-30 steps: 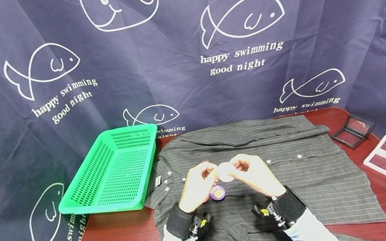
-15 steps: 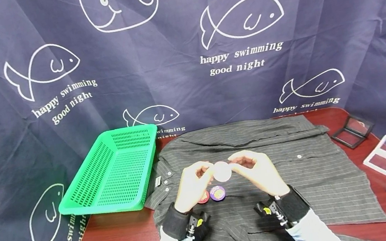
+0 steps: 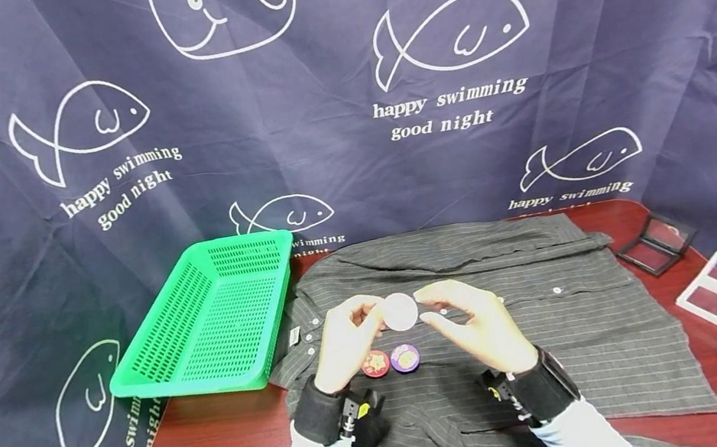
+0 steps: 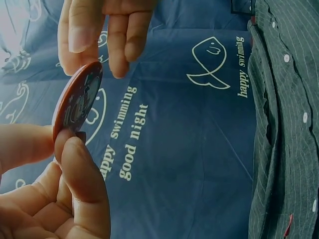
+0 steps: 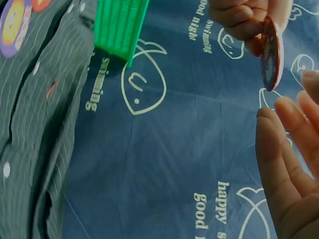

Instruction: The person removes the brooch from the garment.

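Observation:
My left hand (image 3: 346, 340) pinches a round button badge (image 3: 400, 312) by its edge, up over the dark striped shirt (image 3: 558, 348). The badge's pale side faces the head camera; in the left wrist view its red rim and dark picture side (image 4: 82, 99) show. Thumb and fingers spread, my right hand (image 3: 478, 325) stands just to the right of the badge with nothing in its grasp. Two more badges lie on the shirt below: a red one (image 3: 376, 364), partly beside the left wrist, and a purple one (image 3: 405, 358) next to it.
A green plastic basket (image 3: 212, 384) stands on the left of the reddish table (image 3: 225, 444). At the right edge lie a white folding frame (image 3: 689, 297) and two dark ones. A navy fish-print curtain (image 3: 340, 102) hangs behind.
Both hands held the badge a second ago; my right hand has released it and opened. The left hand has carried the badge slightly left and up, uncovering the red badge.

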Available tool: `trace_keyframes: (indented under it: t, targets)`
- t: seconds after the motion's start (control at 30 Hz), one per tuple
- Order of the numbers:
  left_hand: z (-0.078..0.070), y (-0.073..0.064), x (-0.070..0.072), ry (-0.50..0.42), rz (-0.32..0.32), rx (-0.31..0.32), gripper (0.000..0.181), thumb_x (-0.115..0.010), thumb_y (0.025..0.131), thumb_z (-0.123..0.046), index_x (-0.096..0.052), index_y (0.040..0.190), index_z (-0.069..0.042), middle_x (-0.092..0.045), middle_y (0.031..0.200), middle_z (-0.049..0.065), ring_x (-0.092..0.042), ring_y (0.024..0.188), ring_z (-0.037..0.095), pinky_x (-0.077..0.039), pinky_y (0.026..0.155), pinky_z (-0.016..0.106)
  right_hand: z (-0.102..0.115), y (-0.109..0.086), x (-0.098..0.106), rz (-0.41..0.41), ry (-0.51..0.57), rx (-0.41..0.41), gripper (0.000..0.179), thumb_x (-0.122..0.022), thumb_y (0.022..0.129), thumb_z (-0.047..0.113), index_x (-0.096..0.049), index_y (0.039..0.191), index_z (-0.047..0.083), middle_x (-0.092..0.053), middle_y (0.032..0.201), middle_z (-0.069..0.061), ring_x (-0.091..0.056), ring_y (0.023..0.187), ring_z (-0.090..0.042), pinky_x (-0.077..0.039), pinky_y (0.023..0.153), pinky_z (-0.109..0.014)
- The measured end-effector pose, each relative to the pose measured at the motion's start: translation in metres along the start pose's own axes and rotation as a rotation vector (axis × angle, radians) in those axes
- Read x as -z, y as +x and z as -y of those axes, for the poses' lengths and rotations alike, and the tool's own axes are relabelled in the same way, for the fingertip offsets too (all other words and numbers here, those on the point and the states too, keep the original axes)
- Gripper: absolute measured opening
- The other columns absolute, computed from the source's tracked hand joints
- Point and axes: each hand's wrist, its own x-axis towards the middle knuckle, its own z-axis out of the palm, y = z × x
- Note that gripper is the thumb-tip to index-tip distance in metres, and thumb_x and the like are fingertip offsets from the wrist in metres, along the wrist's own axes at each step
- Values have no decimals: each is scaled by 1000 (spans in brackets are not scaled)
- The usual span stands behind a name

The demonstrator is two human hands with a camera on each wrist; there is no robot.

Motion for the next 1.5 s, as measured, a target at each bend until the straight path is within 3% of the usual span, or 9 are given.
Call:
trace_keyframes:
  t: [0.17, 0.27, 0.43, 0.57, 0.8, 0.97, 1.1, 1.27, 1.5]
  targets:
    - [-2, 0, 1, 4, -2, 24, 14, -67, 90, -4, -70, 98, 7, -67, 76, 27, -55, 59, -1, -49, 60, 17, -2, 0, -2, 25, -52, 100, 35, -79, 76, 0, -72, 109, 8, -72, 110, -7, -67, 103, -18, -46, 90, -11]
    - [-13, -1, 2, 6, 6, 31, 13, -65, 90, -1, -69, 97, 10, -65, 75, 29, -54, 59, -3, -48, 60, 16, -4, 0, -5, 27, -88, 149, 35, -78, 76, 2, -72, 110, 8, -72, 111, -8, -67, 104, -20, -44, 95, -12]
    - [-34, -4, 5, -3, 4, 47, 11, -63, 90, 1, -69, 94, 10, -65, 76, 30, -53, 58, -4, -49, 60, 16, -5, -1, -9, 29, -191, 212, 33, -77, 78, 4, -72, 110, 10, -72, 112, -6, -67, 103, -21, -44, 100, -20]
    - [-36, -5, 5, -16, 1, 65, 12, -63, 91, 1, -69, 95, 10, -65, 78, 33, -54, 59, -3, -53, 60, 20, -5, -1, -11, 30, -271, 250, 33, -77, 77, 3, -72, 109, 10, -72, 111, -5, -67, 102, -21, -49, 95, -28]
    - [-32, -3, 5, -43, 22, 101, 13, -62, 92, -1, -69, 96, 10, -67, 78, 28, -59, 62, 6, -58, 66, 45, -6, -1, -15, 48, -366, 271, 34, -81, 72, 3, -72, 103, 10, -71, 108, -5, -67, 99, -21, -52, 88, -33]
    - [-16, 0, 3, -50, 23, 115, 12, -63, 92, -2, -70, 95, 8, -67, 76, 23, -62, 64, 20, -57, 62, 32, -6, -1, -16, 37, -390, 298, 33, -83, 69, 3, -72, 100, 10, -71, 107, -4, -67, 97, -20, -53, 85, -33]
    - [7, 3, 0, -59, 19, 100, 12, -64, 92, -4, -71, 95, 5, -68, 76, 21, -63, 63, 17, -56, 60, 26, -7, -1, -16, 39, -388, 313, 29, -79, 74, 4, -72, 101, 9, -71, 106, -5, -67, 96, -21, -53, 86, -33]
    - [9, 2, 1, -56, 25, 77, 14, -63, 92, -5, -70, 96, 6, -68, 77, 22, -60, 62, 7, -56, 60, 26, -6, -2, -16, 40, -388, 335, 13, -67, 92, 13, -71, 103, 8, -71, 107, -6, -67, 98, -22, -52, 88, -33]
    - [6, 3, -2, -68, 13, 127, 15, -61, 92, -4, -70, 97, 7, -68, 77, 25, -64, 65, 18, -56, 61, 24, -6, -2, -17, 5, -419, 355, 34, -44, 104, 27, -71, 99, 7, -71, 104, -7, -67, 94, -22, -53, 84, -33]
